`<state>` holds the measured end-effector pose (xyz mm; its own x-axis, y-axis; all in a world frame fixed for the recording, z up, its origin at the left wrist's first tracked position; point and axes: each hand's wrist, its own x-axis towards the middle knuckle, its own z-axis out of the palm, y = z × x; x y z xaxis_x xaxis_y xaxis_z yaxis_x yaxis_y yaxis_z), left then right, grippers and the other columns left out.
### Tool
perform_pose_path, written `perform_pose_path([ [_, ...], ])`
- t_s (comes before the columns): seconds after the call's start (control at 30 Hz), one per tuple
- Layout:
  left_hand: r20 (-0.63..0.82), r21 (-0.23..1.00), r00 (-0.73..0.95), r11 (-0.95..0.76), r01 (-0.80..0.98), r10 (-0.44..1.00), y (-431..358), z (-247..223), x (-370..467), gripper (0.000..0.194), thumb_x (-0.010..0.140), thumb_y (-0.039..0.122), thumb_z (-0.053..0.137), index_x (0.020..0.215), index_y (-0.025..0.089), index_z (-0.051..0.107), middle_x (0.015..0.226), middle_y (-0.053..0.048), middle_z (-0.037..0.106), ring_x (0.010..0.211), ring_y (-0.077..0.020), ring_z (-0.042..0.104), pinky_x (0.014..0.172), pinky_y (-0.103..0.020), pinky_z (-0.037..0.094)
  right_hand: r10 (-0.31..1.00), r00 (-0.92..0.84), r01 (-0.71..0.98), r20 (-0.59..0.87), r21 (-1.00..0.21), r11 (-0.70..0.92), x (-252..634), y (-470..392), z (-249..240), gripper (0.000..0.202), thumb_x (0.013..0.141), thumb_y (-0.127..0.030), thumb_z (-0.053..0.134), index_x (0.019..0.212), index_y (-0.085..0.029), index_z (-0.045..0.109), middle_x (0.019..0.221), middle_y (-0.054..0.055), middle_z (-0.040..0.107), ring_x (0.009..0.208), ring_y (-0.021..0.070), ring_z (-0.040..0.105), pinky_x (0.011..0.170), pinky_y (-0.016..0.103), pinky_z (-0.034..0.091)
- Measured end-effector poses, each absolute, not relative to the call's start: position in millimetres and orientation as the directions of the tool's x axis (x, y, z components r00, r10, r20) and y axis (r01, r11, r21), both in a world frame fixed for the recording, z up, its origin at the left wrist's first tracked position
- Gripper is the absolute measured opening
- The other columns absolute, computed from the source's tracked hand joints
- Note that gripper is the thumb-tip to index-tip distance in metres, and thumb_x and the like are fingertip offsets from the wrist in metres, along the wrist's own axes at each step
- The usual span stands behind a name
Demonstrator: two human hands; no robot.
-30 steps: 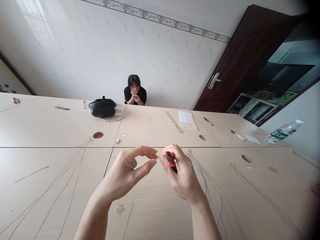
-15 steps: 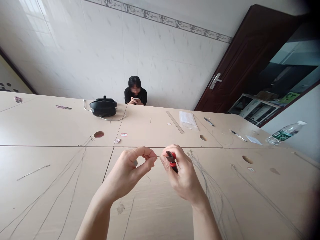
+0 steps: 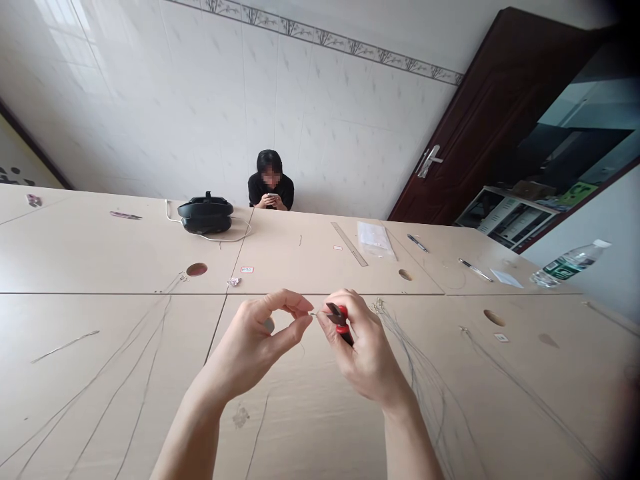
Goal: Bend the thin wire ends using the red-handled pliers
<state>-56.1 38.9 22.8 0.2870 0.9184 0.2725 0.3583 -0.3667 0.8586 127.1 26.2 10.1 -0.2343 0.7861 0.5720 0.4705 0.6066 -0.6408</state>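
My right hand [image 3: 363, 343] is closed around small pliers [image 3: 337, 317] with red and black handles, their dark jaws pointing up and left. Its thumb and forefinger also meet a tiny metallic piece [image 3: 315, 315] between my two hands. My left hand [image 3: 260, 340] is curled in a pinch at that piece's other side, thumb and forefinger tips close together. Below those fingers hangs a faint thin wire [image 3: 303, 349]. A grey, rounded patch shows inside my left palm; I cannot tell what it is. Both hands hover above the table [image 3: 310, 427].
Bundled grey wires [image 3: 413, 360] lie right of my hands, loose wires [image 3: 145, 393] left. Farther back are a black headset [image 3: 205, 213], a ruler [image 3: 350, 244], a plastic bag [image 3: 375, 240], pens [image 3: 475, 269] and a bottle [image 3: 570, 265]. A person [image 3: 271, 187] sits opposite, holding a phone.
The tips of my left thumb and forefinger have parted slightly at the tiny piece. The pliers in my right hand have shifted a little left and tilted.
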Motion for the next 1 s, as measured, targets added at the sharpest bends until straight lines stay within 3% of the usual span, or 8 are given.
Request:
perform_pose_path([
  [0.37,0.311,0.823,0.314,-0.419,0.384,0.897,39.0,23.6,-53.7,0.015,0.091,0.024,0.056,0.079,0.023,0.064,0.071,0.004,0.063,0.055,-0.0085,0.045,0.046,-0.020,0.034,0.788,-0.262,0.471,0.557,-0.639,0.608,127.7,25.6,10.6,0.023,0.087,-0.001,0.046,0.086,-0.023,0.042,0.083,0.000,0.051,0.077,0.0156,0.045,0.073,0.030,0.039],
  [0.6,0.337,0.797,0.307,-0.443,0.411,0.890,38.1,25.4,-52.2,0.017,0.091,0.023,0.054,0.077,0.022,0.063,0.069,0.004,0.063,0.052,-0.0083,0.044,0.045,-0.021,0.032,0.781,-0.264,0.489,0.565,-0.620,0.614,128.0,26.2,10.0,0.021,0.088,-0.003,0.046,0.086,-0.023,0.043,0.083,0.001,0.052,0.076,0.0161,0.046,0.071,0.031,0.040],
  [0.77,0.345,0.819,0.301,-0.442,0.366,0.889,37.8,26.8,-51.2,0.016,0.090,0.023,0.056,0.078,0.024,0.065,0.069,0.004,0.065,0.058,-0.0093,0.053,0.048,-0.020,0.037,0.784,-0.251,0.490,0.567,-0.625,0.608,128.0,26.3,9.7,0.020,0.088,-0.004,0.047,0.086,-0.023,0.042,0.084,0.001,0.053,0.077,0.0163,0.048,0.071,0.031,0.041],
  [1.0,0.288,0.838,0.267,-0.377,0.395,0.920,41.0,20.8,-57.1,0.009,0.088,0.029,0.062,0.094,0.028,0.068,0.089,0.002,0.071,0.081,-0.0144,0.063,0.057,-0.022,0.045,0.788,-0.247,0.460,0.564,-0.648,0.607,128.6,26.4,8.2,0.022,0.088,-0.002,0.047,0.088,-0.024,0.043,0.086,0.000,0.051,0.078,0.0157,0.047,0.073,0.031,0.041],
])
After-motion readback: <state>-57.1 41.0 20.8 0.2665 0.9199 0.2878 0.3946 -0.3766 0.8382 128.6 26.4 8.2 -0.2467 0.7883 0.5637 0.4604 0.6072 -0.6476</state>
